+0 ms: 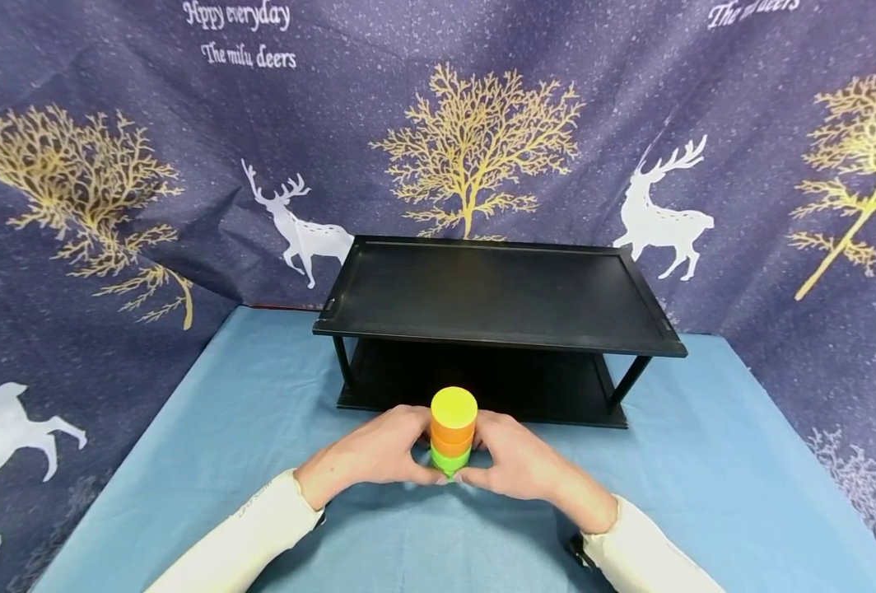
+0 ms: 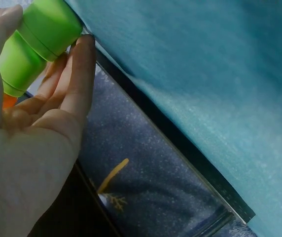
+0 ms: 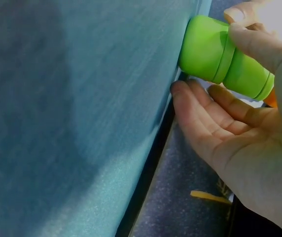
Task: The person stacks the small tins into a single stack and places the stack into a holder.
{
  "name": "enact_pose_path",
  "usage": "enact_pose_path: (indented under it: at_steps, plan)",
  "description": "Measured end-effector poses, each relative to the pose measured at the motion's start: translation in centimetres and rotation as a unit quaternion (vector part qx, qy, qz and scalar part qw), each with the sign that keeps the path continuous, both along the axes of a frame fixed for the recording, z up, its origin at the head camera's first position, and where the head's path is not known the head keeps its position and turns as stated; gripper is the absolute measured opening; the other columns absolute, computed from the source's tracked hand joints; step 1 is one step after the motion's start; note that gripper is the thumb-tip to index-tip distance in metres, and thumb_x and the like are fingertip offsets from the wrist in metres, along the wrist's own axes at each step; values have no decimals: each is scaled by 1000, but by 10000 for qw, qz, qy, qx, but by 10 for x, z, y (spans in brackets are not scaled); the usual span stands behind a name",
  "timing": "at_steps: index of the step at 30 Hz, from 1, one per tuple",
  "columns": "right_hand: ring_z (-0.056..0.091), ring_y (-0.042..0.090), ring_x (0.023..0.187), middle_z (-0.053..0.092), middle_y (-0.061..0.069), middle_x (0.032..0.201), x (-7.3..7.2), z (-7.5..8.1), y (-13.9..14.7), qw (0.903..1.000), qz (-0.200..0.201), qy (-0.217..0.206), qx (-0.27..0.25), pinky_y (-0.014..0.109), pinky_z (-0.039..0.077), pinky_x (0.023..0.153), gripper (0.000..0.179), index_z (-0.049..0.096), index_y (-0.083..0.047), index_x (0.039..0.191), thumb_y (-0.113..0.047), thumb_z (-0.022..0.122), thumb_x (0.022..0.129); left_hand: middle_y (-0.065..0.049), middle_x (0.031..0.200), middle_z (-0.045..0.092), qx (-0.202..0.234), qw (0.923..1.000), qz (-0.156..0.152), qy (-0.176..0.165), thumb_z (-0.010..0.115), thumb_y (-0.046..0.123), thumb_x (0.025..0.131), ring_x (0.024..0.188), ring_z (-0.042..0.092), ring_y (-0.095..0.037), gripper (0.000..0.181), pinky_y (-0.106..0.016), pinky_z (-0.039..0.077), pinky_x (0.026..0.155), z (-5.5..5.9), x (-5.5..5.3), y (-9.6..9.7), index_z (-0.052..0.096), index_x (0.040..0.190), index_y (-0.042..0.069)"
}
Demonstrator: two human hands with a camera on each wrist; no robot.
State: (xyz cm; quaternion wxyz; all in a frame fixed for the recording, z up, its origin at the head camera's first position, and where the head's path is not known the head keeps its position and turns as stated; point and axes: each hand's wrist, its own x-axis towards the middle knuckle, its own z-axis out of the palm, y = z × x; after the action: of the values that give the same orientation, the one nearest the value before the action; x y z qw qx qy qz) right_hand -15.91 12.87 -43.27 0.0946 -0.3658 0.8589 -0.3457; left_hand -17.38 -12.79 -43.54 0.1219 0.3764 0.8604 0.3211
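Note:
A round stack of cups [image 1: 453,420], yellow on top, orange in the middle and green below, stands upright on the blue cloth. From its left side my left hand [image 1: 395,446] holds it, thumb toward the front and fingers toward the back. My right hand [image 1: 515,455] holds the other side in the same way, with both thumbs close together at the green part. In the left wrist view, two green sections [image 2: 50,29] lie between thumb and fingers. The right wrist view shows the lowest green section [image 3: 205,49] at the cloth. Some fingertips are hidden behind the stack.
Just behind the stack stands a black two-level rack [image 1: 490,292], its lower shelf [image 1: 482,379] under the top board. Blue cloth [image 1: 260,395] covers the table. A dark curtain [image 1: 319,107] printed with deer and trees hangs behind and at the sides.

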Motion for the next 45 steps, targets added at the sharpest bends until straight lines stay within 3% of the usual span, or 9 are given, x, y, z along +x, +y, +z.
enact_pose_path:
  at_steps: [20, 45]
  plan:
    - [64, 7, 106, 66, -7, 126, 0, 2, -1, 9995, -16, -227, 233, 35, 60, 95, 52, 62, -18, 135, -22, 88, 90, 16, 116, 69, 81, 10000, -21, 23, 94, 33, 83, 98, 65, 0, 54, -27, 58, 94, 2, -1, 0, 67, 129, 25]
    - [63, 8, 108, 66, -10, 127, 0, 9, 1, 9996, 69, -217, 147, 34, 60, 95, 52, 63, -21, 135, -23, 88, 90, 16, 115, 69, 111, 9999, -37, 31, 93, 35, 84, 98, 65, 1, 53, -25, 58, 95, 5, 0, 0, 68, 129, 23]
